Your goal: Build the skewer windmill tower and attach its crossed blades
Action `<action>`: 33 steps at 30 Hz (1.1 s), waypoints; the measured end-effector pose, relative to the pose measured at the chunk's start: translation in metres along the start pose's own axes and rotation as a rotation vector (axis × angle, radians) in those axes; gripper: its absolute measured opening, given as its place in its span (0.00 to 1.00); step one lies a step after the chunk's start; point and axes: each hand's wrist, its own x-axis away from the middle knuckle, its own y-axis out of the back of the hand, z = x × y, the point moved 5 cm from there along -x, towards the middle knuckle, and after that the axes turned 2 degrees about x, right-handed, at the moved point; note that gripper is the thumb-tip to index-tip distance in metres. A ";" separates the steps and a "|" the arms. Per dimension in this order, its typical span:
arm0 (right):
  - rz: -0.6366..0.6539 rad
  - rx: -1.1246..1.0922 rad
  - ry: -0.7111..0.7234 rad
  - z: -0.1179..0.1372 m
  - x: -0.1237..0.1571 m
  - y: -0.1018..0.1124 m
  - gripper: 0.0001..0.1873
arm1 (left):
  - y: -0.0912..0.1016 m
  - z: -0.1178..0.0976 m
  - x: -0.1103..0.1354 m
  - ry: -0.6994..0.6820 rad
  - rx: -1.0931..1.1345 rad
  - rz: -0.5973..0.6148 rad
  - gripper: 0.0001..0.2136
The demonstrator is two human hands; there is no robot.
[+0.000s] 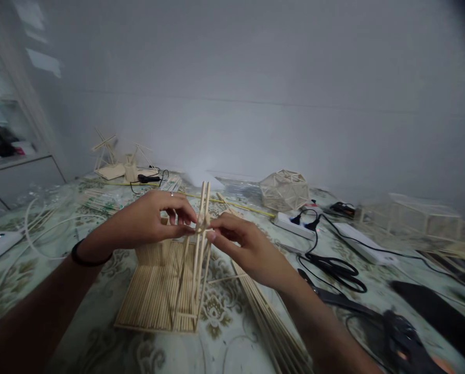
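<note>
Surface (pixel 220 317): covered in pale green floral cloth, cluttered, pushed up to a plain grey-white wall (pixel 232 62). Shelf unit (pixel 17 162) far left, items on it blurred. Stick model (pixel 150 296) front and center on the cloth: slatted base, upright stick frame at its right side. Left hand (pixel 158 221) and right hand (pixel 246 244) meet at the upper part of that frame, one each side; fingers of both pinched on the sticks there. Loose sticks (pixel 265 314) lie in a bundle just right of the model. Further right: white power strip (pixel 294 225) with black plugs in, black-handled scissors (pixel 328 265), cables. Back of surface: rounded stick frame (pixel 284 191) near the wall, more stick pieces (pixel 113 170) back left. Boxy stick frame (pixel 423 215) at right, blurry.
</note>
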 end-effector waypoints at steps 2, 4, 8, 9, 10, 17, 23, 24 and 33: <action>0.018 0.003 0.004 0.000 0.000 0.000 0.14 | 0.001 0.002 0.000 0.056 0.006 -0.010 0.08; 0.028 -0.003 -0.006 0.000 0.000 0.000 0.14 | 0.002 0.003 0.000 0.087 0.015 -0.016 0.10; 0.032 -0.001 -0.029 0.000 0.000 -0.001 0.15 | 0.000 0.004 0.000 0.093 0.012 0.017 0.10; 0.024 -0.003 -0.034 -0.001 0.000 -0.001 0.15 | 0.000 0.004 0.000 0.089 0.005 0.019 0.10; 0.010 -0.012 -0.040 -0.001 0.000 -0.001 0.15 | 0.000 0.004 0.000 0.085 -0.002 0.016 0.10; -0.058 -0.147 -0.022 -0.002 0.000 0.000 0.24 | -0.002 0.000 0.000 0.006 -0.008 0.033 0.07; -0.058 -0.164 -0.029 -0.004 0.000 -0.001 0.24 | -0.002 0.002 0.000 -0.009 -0.052 0.038 0.06; -0.062 -0.158 -0.022 -0.004 0.000 -0.001 0.26 | -0.001 0.002 0.000 -0.010 -0.058 0.035 0.06; -0.073 0.132 0.049 -0.001 0.000 0.004 0.18 | -0.001 0.003 -0.001 0.088 -0.003 0.039 0.09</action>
